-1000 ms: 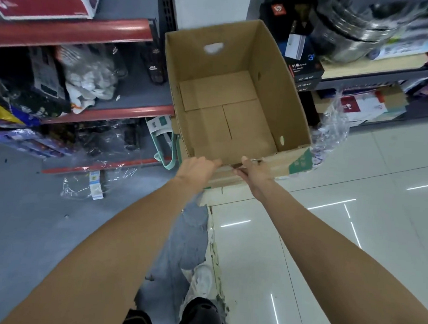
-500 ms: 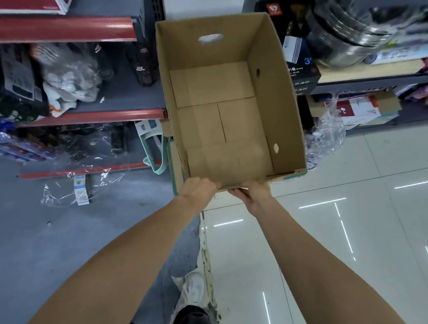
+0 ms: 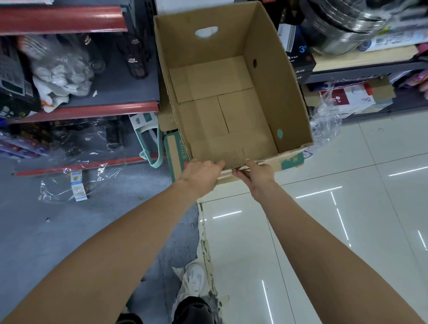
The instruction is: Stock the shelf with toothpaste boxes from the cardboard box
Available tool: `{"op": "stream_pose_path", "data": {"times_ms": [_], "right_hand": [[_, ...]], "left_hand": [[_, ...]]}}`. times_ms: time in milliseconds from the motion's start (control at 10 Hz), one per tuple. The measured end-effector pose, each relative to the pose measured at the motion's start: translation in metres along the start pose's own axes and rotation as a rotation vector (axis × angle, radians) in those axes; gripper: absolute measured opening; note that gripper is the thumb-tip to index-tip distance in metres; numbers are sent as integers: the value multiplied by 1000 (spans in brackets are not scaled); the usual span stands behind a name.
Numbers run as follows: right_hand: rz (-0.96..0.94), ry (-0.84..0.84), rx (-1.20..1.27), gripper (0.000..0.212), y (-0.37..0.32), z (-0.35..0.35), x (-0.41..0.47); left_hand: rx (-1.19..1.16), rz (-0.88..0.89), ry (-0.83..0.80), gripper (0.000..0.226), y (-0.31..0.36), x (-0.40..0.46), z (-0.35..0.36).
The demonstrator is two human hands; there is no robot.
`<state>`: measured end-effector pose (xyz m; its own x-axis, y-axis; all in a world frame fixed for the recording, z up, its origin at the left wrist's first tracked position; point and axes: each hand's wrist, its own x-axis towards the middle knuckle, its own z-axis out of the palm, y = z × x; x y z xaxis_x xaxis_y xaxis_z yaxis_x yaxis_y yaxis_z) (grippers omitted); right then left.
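While cardboard box [image 3: 237,93] tilts, both hands grip near rim.

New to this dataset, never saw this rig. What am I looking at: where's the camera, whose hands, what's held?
No machine here: a person wears one wide-angle camera on the head, looking down along both arms. The left hand and right hand grip the near rim of an open cardboard box. Its inside shows only bare bottom flaps; no toothpaste boxes are visible in it. Behind it stand store shelves: a red-edged shelf on the left, with loose clear plastic wrap below. A white shoe shows on the floor.
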<state>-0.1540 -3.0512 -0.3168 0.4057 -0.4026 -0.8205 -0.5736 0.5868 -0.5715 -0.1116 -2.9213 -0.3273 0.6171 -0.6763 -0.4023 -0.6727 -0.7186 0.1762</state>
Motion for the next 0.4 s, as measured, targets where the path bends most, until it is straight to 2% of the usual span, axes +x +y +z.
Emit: {"op": "stream_pose_path", "data": {"times_ms": [100, 200, 300, 400], "right_hand": [[-18, -9, 37, 14, -1, 0, -6], [-41, -24, 63, 27, -1, 1, -12], [-52, -42, 61, 31, -5, 1, -28], [-56, -32, 18, 34, -8, -4, -45]], "left_hand": [[-55, -27, 37, 31, 2, -3, -4], [-81, -73, 76, 42, 2, -8, -3], [-173, -128, 129, 46, 4, -19, -14], [-341, -193, 207, 41, 3, -30, -27]]}}
